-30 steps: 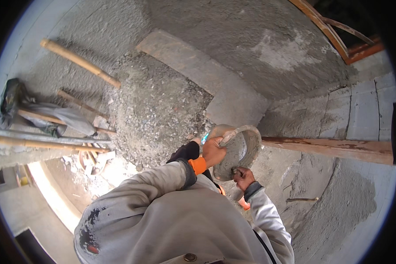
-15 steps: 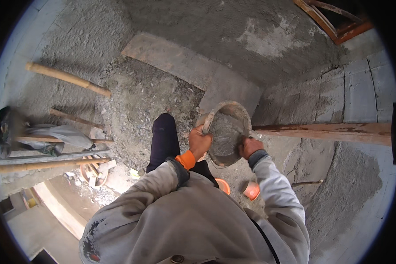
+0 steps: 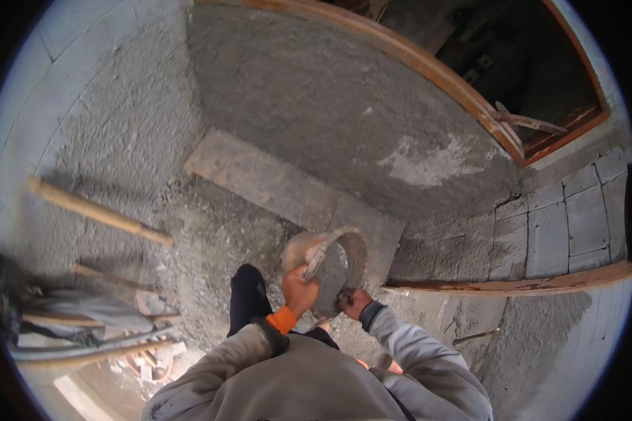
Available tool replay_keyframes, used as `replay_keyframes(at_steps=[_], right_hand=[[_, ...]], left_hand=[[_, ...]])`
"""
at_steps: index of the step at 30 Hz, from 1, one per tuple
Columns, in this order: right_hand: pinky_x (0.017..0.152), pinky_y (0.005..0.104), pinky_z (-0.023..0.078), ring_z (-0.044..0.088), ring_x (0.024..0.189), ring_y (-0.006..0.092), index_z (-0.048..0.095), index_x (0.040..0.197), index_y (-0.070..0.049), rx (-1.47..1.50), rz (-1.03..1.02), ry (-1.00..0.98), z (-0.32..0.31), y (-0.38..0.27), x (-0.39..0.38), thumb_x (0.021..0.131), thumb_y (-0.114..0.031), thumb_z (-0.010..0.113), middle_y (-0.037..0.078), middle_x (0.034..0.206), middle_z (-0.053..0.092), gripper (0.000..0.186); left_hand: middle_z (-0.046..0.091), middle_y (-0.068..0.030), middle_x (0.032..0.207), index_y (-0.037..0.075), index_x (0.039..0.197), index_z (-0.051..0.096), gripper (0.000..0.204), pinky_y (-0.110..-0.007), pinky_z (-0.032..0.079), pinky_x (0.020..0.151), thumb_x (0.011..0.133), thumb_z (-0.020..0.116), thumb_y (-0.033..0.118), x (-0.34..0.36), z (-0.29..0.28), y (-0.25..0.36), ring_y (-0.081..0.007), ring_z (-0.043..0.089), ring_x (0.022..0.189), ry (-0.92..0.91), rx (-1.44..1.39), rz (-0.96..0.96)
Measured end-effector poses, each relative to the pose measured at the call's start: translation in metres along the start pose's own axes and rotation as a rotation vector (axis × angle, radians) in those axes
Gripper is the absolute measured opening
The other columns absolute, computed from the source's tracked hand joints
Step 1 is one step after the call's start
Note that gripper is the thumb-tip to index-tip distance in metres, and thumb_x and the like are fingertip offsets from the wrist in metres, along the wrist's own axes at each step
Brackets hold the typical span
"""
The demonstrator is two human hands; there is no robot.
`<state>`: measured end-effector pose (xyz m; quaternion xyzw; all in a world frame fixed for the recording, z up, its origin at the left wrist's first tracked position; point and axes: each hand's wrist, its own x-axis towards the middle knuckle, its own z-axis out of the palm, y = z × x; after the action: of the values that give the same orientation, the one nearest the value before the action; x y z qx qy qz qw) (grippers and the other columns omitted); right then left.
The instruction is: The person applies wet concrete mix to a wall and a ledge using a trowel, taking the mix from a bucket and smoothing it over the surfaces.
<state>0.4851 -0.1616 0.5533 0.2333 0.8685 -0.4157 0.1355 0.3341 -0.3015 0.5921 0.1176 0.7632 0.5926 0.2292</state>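
A mortar-caked bucket [image 3: 357, 251] is held tilted in front of me, with wet grey mortar [image 3: 332, 275] inside. My left hand [image 3: 298, 289], below an orange cuff, is closed on its rim at the near left. My right hand [image 3: 355, 303] is closed at the bucket's lower right edge, its fingertips partly hidden and dark with mortar. My dark trouser leg [image 3: 249, 300] shows to the left of the bucket, over gravelly ground [image 3: 218, 224].
Flat slabs [image 3: 253, 168] lie along the rough wall ahead, below a wooden window frame [image 3: 442, 55]. A wooden beam [image 3: 512, 286] runs along the right. Bamboo poles [image 3: 102, 210], dark sheeting [image 3: 7, 295] and rubble lie left. An orange container [image 3: 393, 366] peeks out below my right sleeve.
My dark leg has come into view left of the bucket. The view has swung upward, showing more window, while hands and bucket now sit lower in the picture, still gripped.
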Motion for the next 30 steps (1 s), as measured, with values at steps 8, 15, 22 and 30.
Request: replay_keyframes(at_steps=[8, 15, 22, 30], right_hand=[[0.055, 0.0323, 0.049, 0.061, 0.056, 0.0191, 0.055, 0.113, -0.002, 0.508, 0.264, 0.053, -0.02, -0.134, 0.007, 0.078, -0.021, 0.059, 0.011, 0.071, 0.063, 0.041], [0.083, 0.0461, 0.045, 0.058, 0.093, 0.0401, 0.057, 0.107, -0.005, -0.044, 0.31, 0.169, -0.064, -0.167, 0.017, 0.079, -0.039, 0.051, 0.023, 0.095, 0.062, 0.045], [0.064, 0.038, 0.048, 0.063, 0.066, 0.0259, 0.062, 0.096, -0.005, 0.264, 0.124, 0.341, -0.057, -0.119, 0.016, 0.071, -0.034, 0.063, 0.015, 0.07, 0.063, 0.039], [0.048, 0.0314, 0.043, 0.054, 0.047, 0.0171, 0.062, 0.082, -0.002, 0.53, 0.224, 0.372, -0.076, -0.109, 0.02, 0.074, -0.028, 0.063, 0.008, 0.059, 0.057, 0.028]], left_hand=[[0.06, -0.0122, 0.064, 0.0, 0.079, 0.063, 0.017, -0.033, 0.045, 0.059, 0.064, 0.055, 0.003, 0.069, -0.09, 0.057, -0.0207, 0.06, 0.062, -0.08, 0.035, 0.145], [0.054, -0.0007, 0.066, -0.002, 0.076, 0.058, 0.021, -0.027, 0.038, 0.046, 0.059, 0.048, -0.009, 0.1, -0.087, 0.08, -0.011, 0.05, 0.054, -0.045, -0.383, -0.055], [0.053, -0.0004, 0.067, -0.001, 0.079, 0.058, 0.029, -0.028, 0.037, 0.047, 0.053, 0.048, -0.011, 0.114, -0.054, 0.117, -0.0123, 0.048, 0.057, -0.117, -0.339, -0.212], [0.056, -0.0051, 0.073, -0.003, 0.084, 0.06, 0.036, -0.03, 0.041, 0.051, 0.051, 0.048, -0.009, 0.117, -0.022, 0.14, -0.0184, 0.053, 0.065, -0.106, -0.322, -0.196]])
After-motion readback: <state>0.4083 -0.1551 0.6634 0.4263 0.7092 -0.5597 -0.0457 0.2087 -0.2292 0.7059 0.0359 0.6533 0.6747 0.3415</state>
